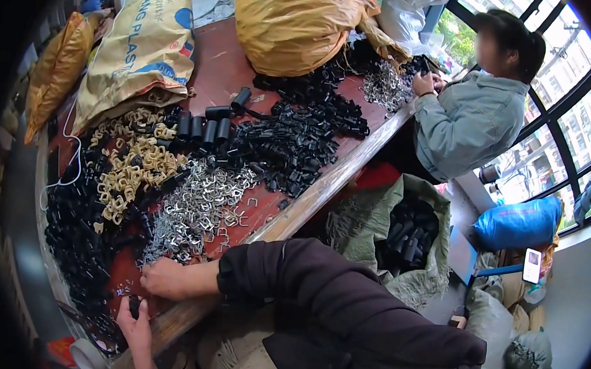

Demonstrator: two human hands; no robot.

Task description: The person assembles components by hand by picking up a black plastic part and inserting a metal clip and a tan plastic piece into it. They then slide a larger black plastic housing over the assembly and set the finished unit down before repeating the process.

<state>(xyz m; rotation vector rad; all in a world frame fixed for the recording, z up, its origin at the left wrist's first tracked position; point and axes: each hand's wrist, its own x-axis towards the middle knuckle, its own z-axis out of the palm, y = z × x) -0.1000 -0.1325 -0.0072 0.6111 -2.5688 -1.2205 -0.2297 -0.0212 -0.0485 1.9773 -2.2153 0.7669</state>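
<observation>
At the near left table edge, my left hand (136,327) pinches a small black plastic piece (136,307) between thumb and fingers. My right hand (166,278) reaches across the table edge, its fingers curled down at the near end of a heap of silvery U-shaped metal clips (203,202). Its fingertips are mostly hidden, so what they hold does not show. A few tiny metal bits (125,287) lie between the two hands. Beyond the clips is a pile of tan U-shaped pieces (137,168). Black plastic parts (79,239) cover the table's left side.
Black cylinders (209,130) and more black parts (298,134) lie farther back, before large sacks (295,22). Across the table corner, a co-worker (468,121) handles something small. An open sack (429,260) of black cylinders stands on the floor. A tape roll (87,356) sits lower left.
</observation>
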